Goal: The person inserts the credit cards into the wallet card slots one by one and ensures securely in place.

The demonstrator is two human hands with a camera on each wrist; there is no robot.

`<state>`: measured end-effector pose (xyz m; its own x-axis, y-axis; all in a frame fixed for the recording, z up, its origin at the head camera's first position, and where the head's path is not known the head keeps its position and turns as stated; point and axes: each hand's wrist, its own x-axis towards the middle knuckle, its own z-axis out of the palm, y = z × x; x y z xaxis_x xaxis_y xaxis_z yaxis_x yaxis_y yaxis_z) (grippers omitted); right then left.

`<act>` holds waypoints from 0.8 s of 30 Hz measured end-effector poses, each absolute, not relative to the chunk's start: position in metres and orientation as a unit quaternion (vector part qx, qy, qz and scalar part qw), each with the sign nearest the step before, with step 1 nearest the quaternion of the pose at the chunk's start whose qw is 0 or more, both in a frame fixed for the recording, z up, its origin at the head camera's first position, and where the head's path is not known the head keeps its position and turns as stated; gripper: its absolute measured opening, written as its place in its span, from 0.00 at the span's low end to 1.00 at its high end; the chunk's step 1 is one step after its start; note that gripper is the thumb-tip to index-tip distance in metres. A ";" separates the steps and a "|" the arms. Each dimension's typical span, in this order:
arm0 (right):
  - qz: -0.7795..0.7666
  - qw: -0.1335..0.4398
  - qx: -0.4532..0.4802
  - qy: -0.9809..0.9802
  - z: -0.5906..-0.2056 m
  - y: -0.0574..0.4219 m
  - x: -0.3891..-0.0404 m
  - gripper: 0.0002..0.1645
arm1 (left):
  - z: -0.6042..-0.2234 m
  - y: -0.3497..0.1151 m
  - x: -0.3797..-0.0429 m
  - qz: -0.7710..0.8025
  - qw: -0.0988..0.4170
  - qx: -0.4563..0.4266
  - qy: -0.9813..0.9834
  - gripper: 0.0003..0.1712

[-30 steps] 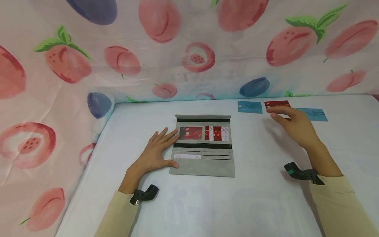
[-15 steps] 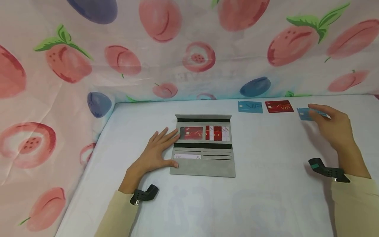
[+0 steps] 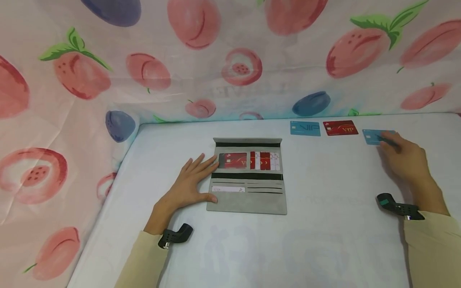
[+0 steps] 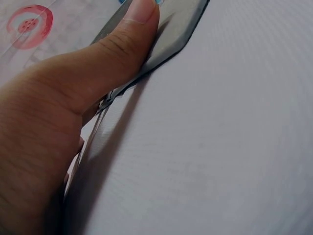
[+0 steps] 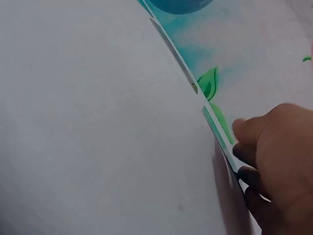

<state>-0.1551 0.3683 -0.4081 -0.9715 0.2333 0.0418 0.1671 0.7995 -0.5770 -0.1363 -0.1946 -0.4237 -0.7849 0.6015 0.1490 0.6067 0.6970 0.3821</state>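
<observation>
I see the left hand, fingers spread, on the mid-frame wallet and the right hand at the rightmost blue card, upper right, whether pinching I can't tell; a pickup seems in hand, needing a firm edge hold.

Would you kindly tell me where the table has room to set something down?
Free: between the wallet and right hand, and nearer the person, between the sleeves. Crowded: far right, around the three loose cards, and the wallet's left edge, under the left hand.
</observation>
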 end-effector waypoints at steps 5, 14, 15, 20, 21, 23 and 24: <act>0.260 0.053 -0.090 -0.960 -0.411 0.369 -0.155 0.31 | -0.422 -0.196 -0.136 -0.208 0.005 -0.327 -0.922 0.62; 0.257 0.073 -0.095 -0.959 -0.405 0.365 -0.157 0.28 | -0.425 -0.197 -0.137 -0.208 0.000 -0.323 -0.923 0.64; 0.260 0.070 -0.103 -0.958 -0.406 0.367 -0.157 0.29 | -0.426 -0.197 -0.137 -0.209 0.001 -0.323 -0.923 0.64; 0.253 0.048 -0.120 -0.959 -0.414 0.376 -0.160 0.32 | -0.427 -0.197 -0.137 -0.212 0.001 -0.326 -0.922 0.63; 0.251 0.046 -0.121 -0.959 -0.415 0.377 -0.161 0.33 | -0.427 -0.196 -0.137 -0.211 0.001 -0.326 -0.922 0.63; 0.248 0.043 -0.120 -0.960 -0.415 0.379 -0.162 0.33 | -0.427 -0.196 -0.138 -0.211 0.000 -0.326 -0.922 0.64; 0.247 0.043 -0.120 -0.961 -0.415 0.380 -0.162 0.33 | -0.427 -0.195 -0.138 -0.209 0.000 -0.325 -0.922 0.64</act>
<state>-0.1622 0.3801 -0.4154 -0.9677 0.2510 0.0226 0.2090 0.8492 -0.4849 -0.1382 -0.1954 -0.4266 -0.7882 0.6000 0.1371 0.6004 0.7006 0.3857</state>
